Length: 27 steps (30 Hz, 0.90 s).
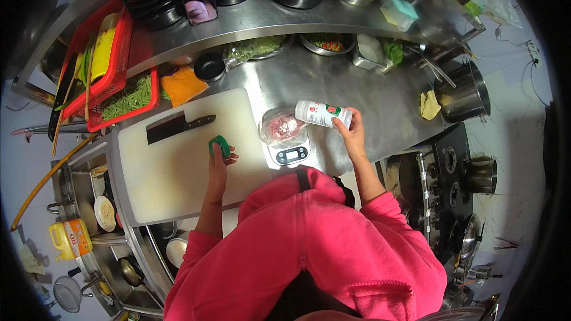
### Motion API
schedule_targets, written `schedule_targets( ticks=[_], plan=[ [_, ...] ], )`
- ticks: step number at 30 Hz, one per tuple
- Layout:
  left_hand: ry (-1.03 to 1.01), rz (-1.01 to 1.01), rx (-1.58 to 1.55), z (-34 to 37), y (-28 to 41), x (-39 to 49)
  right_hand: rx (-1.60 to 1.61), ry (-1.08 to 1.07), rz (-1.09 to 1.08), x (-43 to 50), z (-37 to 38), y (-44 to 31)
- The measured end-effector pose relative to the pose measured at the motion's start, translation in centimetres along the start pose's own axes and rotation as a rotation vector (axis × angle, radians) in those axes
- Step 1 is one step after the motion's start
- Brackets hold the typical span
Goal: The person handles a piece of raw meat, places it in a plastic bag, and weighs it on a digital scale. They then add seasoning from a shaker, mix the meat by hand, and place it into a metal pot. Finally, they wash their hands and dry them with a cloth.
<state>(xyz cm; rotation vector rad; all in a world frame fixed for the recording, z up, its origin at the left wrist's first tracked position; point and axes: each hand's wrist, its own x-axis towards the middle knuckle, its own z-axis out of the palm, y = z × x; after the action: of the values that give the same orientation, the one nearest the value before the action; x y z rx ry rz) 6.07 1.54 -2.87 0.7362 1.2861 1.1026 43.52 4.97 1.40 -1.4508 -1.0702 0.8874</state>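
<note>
My right hand (351, 129) grips a white plastic jar (319, 113) with a printed label, tipped on its side. Its mouth end is over a clear plastic bag (267, 131) of pinkish meat (283, 125). White powder shows on top of the meat. The bag rests on a digital kitchen scale (292, 155) with a small lit display. In my left hand (218, 160) is a green screw lid (219, 146), held above the white cutting board (187, 178). A cleaver (174, 127) with a black handle lies on the board, beyond that hand.
Red baskets (154, 93) with green beans (129, 99) stand at the left. Along the back, under a steel shelf (250, 26), sit a black bowl (209, 67), bagged greens (256, 49) and a bowl of chopped peppers (328, 45). A phone (198, 0) leans on the shelf. A stove (450, 178) is at right.
</note>
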Motion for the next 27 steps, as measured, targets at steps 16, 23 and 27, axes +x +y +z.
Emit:
schedule_targets(
  ticks=[16, 23, 27],
  plan=[
    [0.013, 0.018, -0.009, -0.5, -0.8, 0.8, 0.020, -0.016, -0.024, 0.1, 0.2, -0.6],
    [0.014, 0.013, -0.013, -0.4, -0.6, 0.5, 0.034, -0.011, 0.029, -0.4, 0.0, -0.7],
    [-0.015, 0.007, -0.005, -0.2, -0.3, 0.4, 0.074, 0.003, 0.068, -0.4, -0.1, -1.0]
  ],
)
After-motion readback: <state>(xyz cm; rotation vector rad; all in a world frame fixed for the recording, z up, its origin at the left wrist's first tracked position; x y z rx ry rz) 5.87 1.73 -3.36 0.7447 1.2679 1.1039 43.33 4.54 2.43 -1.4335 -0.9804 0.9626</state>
